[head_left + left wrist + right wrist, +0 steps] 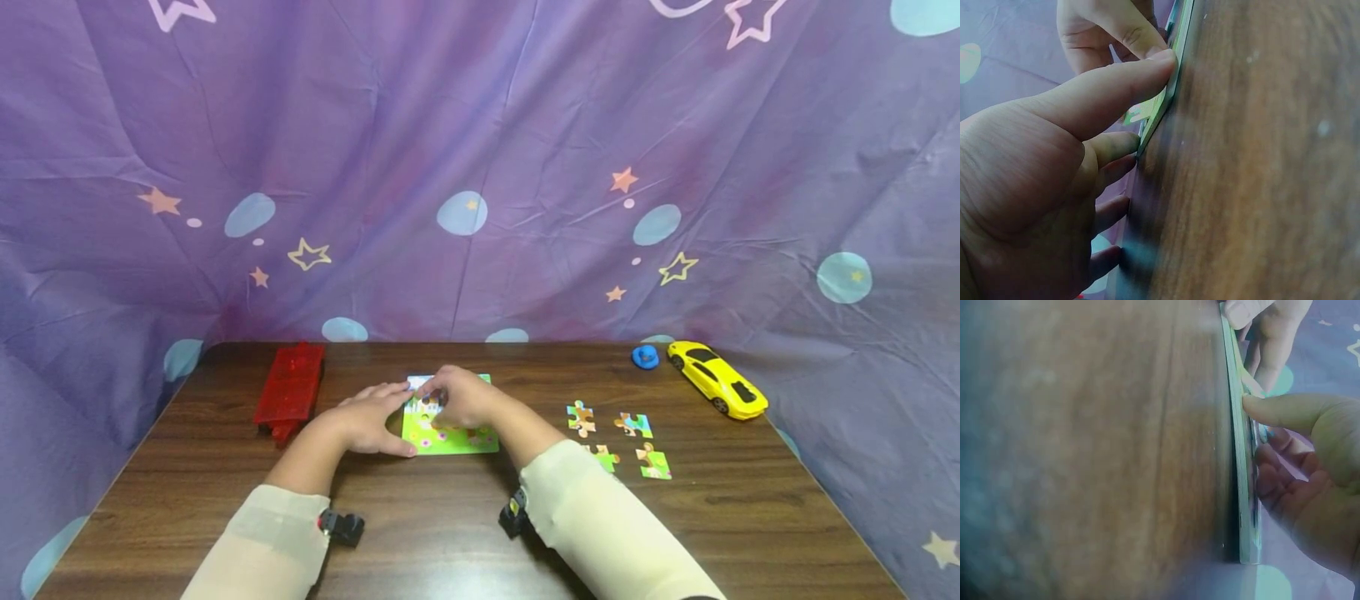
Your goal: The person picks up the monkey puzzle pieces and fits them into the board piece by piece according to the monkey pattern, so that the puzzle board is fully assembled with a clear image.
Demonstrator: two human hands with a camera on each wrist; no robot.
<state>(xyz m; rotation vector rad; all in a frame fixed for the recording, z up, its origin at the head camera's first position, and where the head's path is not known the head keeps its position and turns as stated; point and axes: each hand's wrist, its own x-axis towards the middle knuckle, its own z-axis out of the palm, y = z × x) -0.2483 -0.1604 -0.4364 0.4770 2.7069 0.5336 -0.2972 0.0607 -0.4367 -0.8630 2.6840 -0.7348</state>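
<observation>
A jigsaw puzzle board (450, 447) with a bright green and blue picture lies flat at the middle of the table. My left hand (372, 419) rests at its left side, fingers spread, thumb at the near corner and fingertips by the far one. Over the board my right hand (465, 398) bends its thumb and fingers down around a small puzzle piece (1264, 432), mostly hidden by the fingers. In the right wrist view that thumb touches the board's surface, and the other fingers curl close to it.
Several loose puzzle pieces (636, 425) lie right of the board, one partly behind the right sleeve. A yellow toy car (716, 379) and a small blue hat-shaped thing (645, 357) sit at the back right. A red toy vehicle (291, 387) stands at the left.
</observation>
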